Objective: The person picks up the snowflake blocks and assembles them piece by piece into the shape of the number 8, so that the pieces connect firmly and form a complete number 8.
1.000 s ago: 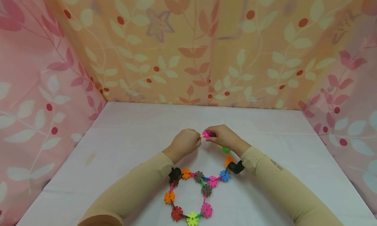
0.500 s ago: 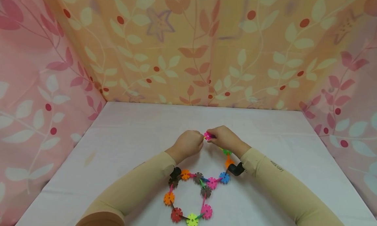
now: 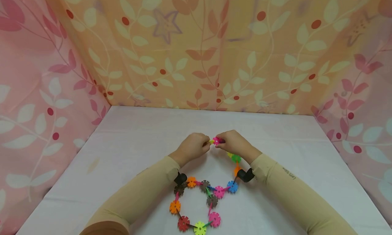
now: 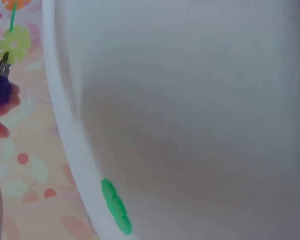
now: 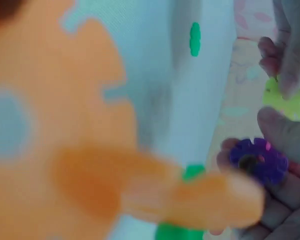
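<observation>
My left hand (image 3: 192, 147) pinches a yellow notched interlocking disc (image 5: 285, 100). Facing it, my right hand (image 3: 236, 144) holds a pink interlocking disc (image 3: 216, 141), with a purple disc (image 5: 259, 160) between its fingers too. Yellow and pink meet edge to edge in the gap between the hands; how deep the slots sit cannot be seen. From the right hand a chain runs down through a green disc (image 3: 236, 158) and an orange disc (image 5: 50, 125) to a blue disc (image 3: 232, 186). Part of it is hidden behind the right hand and wrist.
On the white table (image 3: 137, 126) lies a closed ring of linked discs, with a red disc (image 3: 183, 223) and a lime disc (image 3: 200, 228) nearest me. A green elongated shape (image 4: 116, 207) shows on the white surface. Patterned cloth walls (image 3: 171, 68) enclose the table's back and sides.
Half a second ago my left hand closed in on the pink disc; now it sits slightly further left, and more of the yellow disc shows. The ring on the table has shifted slightly.
</observation>
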Available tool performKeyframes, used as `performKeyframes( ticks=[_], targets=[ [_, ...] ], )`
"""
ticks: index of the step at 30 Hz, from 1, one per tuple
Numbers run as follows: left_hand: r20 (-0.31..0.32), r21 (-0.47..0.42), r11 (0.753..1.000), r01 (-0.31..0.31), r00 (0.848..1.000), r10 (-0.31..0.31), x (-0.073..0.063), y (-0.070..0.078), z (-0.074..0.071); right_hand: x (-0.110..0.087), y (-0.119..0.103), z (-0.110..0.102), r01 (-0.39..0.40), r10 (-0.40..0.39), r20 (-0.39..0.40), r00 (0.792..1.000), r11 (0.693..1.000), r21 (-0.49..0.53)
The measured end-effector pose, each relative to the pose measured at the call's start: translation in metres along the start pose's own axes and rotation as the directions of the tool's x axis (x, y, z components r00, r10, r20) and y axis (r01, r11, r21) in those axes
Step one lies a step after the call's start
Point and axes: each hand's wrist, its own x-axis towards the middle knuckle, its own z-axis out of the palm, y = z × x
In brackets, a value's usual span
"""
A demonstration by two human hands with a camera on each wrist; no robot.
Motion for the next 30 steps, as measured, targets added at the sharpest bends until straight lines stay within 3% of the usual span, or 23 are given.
performKeyframes(
  ticks=[8,16,22,26,30],
  targets=[
    [0.026,-0.069,0.997,0.041,0.999,-0.039,0.0,-0.0036,0.0012,-0.0003,0.0025,-0.0012,-0.038,0.037,0.019,0.999,0.998,0.049],
    [0.045,-0.019,0.999,0.039,0.998,-0.038,0.0009,0.0021,-0.0027,-0.0001,0.0019,0.0004,-0.028,0.027,0.009,1.0,0.998,0.048],
    [0.101,0.029,0.999,0.032,0.994,-0.035,0.0014,0.0057,-0.0048,-0.0019,0.001,0.0026,-0.045,0.043,0.031,0.999,0.997,0.059],
    [0.075,-0.051,0.996,0.077,0.995,-0.073,0.0033,0.0047,-0.0048,-0.0028,-0.0005,0.0008,-0.027,0.027,0.006,1.0,0.999,0.047],
    [0.067,-0.158,0.977,0.141,0.989,-0.132,0.0072,0.0024,-0.0036,-0.0022,-0.0028,-0.0036,-0.01,0.01,-0.022,1.0,1.0,0.022]
  ],
)
